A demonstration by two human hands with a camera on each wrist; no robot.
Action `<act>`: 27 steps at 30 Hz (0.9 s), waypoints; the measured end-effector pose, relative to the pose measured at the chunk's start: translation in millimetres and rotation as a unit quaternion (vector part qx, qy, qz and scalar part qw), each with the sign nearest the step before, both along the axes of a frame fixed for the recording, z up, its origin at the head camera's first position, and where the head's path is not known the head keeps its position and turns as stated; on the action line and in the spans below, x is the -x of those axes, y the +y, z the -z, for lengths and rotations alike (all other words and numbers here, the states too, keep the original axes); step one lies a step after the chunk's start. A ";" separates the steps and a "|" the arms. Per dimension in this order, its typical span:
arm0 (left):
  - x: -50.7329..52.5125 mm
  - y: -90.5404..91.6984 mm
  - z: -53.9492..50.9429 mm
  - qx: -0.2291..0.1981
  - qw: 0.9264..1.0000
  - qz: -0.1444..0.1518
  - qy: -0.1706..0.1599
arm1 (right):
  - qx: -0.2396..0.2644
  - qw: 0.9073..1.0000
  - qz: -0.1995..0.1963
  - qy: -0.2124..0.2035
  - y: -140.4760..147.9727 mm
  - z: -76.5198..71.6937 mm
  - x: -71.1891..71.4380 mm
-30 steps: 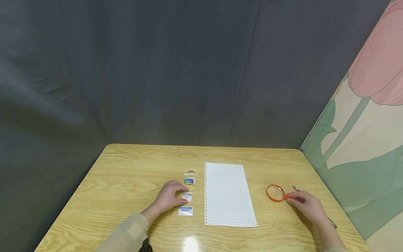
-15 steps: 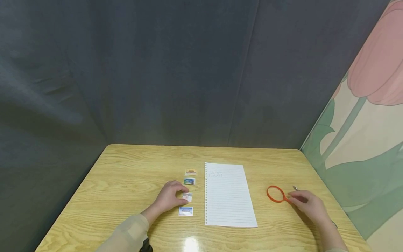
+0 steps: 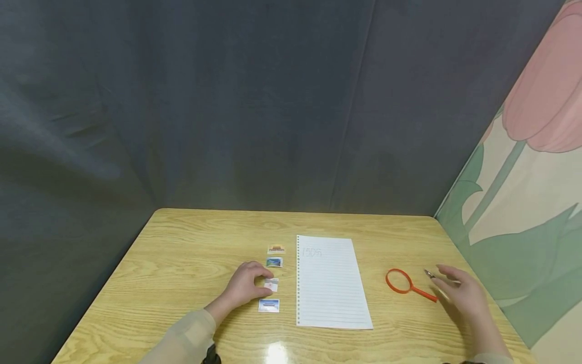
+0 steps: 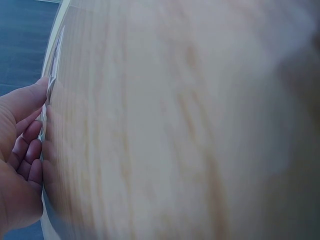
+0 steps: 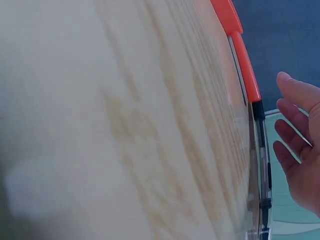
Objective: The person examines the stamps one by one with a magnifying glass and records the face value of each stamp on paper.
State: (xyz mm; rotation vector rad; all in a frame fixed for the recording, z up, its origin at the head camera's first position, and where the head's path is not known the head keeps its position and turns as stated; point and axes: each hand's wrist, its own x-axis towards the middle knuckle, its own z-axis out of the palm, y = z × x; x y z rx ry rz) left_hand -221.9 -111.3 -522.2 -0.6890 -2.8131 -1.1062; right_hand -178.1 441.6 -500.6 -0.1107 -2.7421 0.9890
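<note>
My left hand (image 3: 246, 284) rests on the table, thumb and forefinger holding the lower and upper edges of a small pale stamp (image 3: 271, 284) with a grey band. In the left wrist view the same hand (image 4: 20, 150) touches the tabletop with its fingertips. Out to the right lies a red magnifying glass (image 3: 423, 292), ring toward the paper. My right hand (image 3: 466, 293) is just above the table beside its handle, fingers spread and apart from it. A pen (image 3: 429, 273) lies partly hidden beneath that hand; the right wrist view shows its clear barrel (image 5: 265, 190).
Two more stamps, one yellowish (image 3: 276, 249) and one blue-green (image 3: 275, 262), lie above the left hand, and a blue one (image 3: 269, 306) below it. A lined sheet (image 3: 334, 288) with faint pencil-like writing lies mid-table. Dark curtain (image 3: 282, 106) hangs behind.
My right hand has let go of the magnifying glass handle, opened its fingers and shifted right, over the pen. The magnifying glass stays on the table. The left hand holds its place.
</note>
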 end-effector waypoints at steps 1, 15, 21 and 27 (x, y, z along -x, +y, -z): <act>0.0 -0.1 0.1 -0.001 1.000 0.000 -0.001 | -0.002 1.000 -0.001 -0.004 1.0 0.0 0.3; 0.2 -0.8 0.7 0.001 1.000 0.000 0.006 | -0.021 0.999 -0.019 -0.043 14.3 5.5 2.2; -0.8 -1.0 -0.4 0.004 1.000 0.003 0.015 | -0.014 0.999 -0.024 -0.038 17.1 10.1 3.6; -1.2 -1.0 -0.1 0.003 1.000 0.005 0.014 | -0.019 0.999 -0.033 -0.037 19.3 12.8 5.3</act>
